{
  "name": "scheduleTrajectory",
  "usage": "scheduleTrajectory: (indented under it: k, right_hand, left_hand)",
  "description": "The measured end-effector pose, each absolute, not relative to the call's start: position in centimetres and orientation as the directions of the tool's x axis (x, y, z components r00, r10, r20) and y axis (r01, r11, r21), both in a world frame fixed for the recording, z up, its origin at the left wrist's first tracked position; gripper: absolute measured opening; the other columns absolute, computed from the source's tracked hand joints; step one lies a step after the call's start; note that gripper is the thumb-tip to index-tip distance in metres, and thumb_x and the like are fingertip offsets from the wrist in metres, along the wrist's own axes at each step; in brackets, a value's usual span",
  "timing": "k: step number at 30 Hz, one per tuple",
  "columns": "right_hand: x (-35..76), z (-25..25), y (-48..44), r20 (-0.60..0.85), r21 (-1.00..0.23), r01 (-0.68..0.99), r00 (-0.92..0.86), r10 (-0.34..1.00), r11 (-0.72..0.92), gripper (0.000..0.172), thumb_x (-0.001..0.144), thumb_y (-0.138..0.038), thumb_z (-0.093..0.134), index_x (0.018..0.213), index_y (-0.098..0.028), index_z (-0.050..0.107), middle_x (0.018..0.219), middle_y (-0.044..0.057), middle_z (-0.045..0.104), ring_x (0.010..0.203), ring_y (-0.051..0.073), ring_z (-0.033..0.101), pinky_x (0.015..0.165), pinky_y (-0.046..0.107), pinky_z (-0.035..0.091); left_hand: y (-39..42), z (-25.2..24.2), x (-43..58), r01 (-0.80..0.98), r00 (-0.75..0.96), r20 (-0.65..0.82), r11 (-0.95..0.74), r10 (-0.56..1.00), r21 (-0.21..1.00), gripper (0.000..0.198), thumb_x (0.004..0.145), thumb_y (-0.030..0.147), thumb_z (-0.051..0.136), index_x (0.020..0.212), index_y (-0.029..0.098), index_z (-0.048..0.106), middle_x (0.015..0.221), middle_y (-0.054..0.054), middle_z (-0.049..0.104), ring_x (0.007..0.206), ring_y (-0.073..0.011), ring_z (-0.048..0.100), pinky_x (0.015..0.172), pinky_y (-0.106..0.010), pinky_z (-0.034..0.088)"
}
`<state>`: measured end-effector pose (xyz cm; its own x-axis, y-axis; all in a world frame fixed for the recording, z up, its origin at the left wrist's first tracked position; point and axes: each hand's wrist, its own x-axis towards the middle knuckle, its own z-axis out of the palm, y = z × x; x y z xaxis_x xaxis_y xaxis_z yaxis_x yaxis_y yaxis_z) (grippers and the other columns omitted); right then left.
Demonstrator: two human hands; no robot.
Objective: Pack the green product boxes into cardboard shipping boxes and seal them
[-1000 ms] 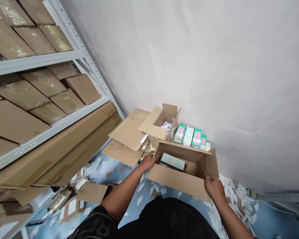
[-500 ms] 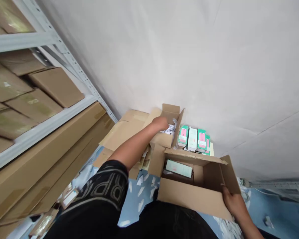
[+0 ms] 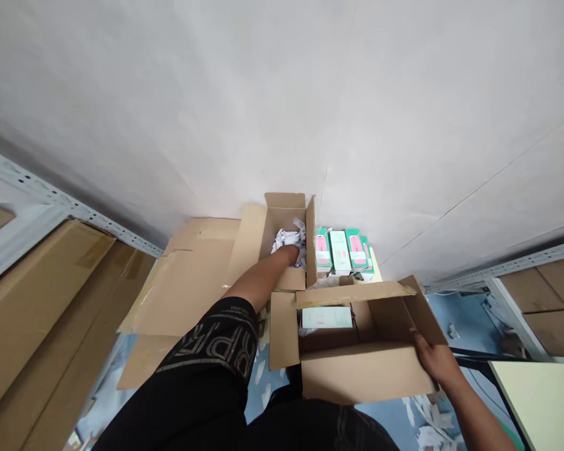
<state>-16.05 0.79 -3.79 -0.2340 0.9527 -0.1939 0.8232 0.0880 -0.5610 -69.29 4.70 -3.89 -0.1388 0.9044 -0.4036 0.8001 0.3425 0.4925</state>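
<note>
My left hand [image 3: 290, 254] reaches down into a small open cardboard box [image 3: 311, 244] filled with crumpled white paper [image 3: 286, 238]. The fingers are sunk in the paper and hidden. Closer to me, a larger open cardboard box [image 3: 366, 376] tilts toward my body, and my right hand [image 3: 435, 358] grips its right side near the corner. Inside that larger box, at its left end, lies a pale green carton [image 3: 326, 317]. Several green, pink and white cartons [image 3: 341, 252] stand just behind it by the wall.
Flattened cardboard [image 3: 202, 269] leans at the left of the small box. Long brown cartons [image 3: 51, 326] lie under a metal shelf [image 3: 32, 235]. Paper scraps [image 3: 432, 419] litter the blue floor. A pale tabletop [image 3: 540, 401] and another rack [image 3: 517, 313] stand at the right.
My left hand has gone from above the small box's near edge down into the paper. The view has turned to the right. My right hand stays on the larger box.
</note>
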Motion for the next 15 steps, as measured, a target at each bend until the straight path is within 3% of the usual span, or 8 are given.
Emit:
scheduleTrajectory:
  k: [6,11,15]
  right_hand:
    - [-15.8,-4.2,1.1,-0.183,-0.557,0.824,-0.242,0.953,0.103,0.067,0.088,-0.06,0.043,0.124,-0.01,0.071,0.131,0.019,0.07,0.141,0.033,0.051,0.121,0.041,0.035]
    - [-16.0,-3.9,1.2,-0.185,-0.566,0.816,-0.266,0.946,0.118,0.065,0.089,-0.06,0.043,0.12,-0.011,0.073,0.128,0.019,0.071,0.141,0.033,0.052,0.12,0.04,0.036]
    - [-16.7,-3.0,1.0,-0.19,-0.583,0.806,-0.253,0.949,0.098,0.06,0.088,-0.056,0.046,0.12,-0.014,0.073,0.119,0.017,0.075,0.137,0.031,0.056,0.118,0.038,0.039]
  left_hand:
    - [4.8,-2.6,-71.6,0.825,-0.203,-0.401,0.377,0.893,0.422,0.031,0.059,0.013,0.078,0.091,0.017,0.076,0.103,-0.015,0.075,0.107,-0.035,0.065,0.099,-0.044,0.047]
    - [3.4,2.0,-73.5,0.813,-0.274,-0.254,0.365,0.928,0.454,0.022,0.068,0.017,0.072,0.089,0.016,0.076,0.094,-0.011,0.075,0.094,-0.0275,0.066,0.087,-0.033,0.047]
    - [1.2,6.1,-74.0,0.802,-0.334,-0.105,0.342,0.937,0.489,0.025,0.073,0.021,0.067,0.095,0.016,0.077,0.09,-0.007,0.075,0.085,-0.022,0.064,0.076,-0.027,0.045]
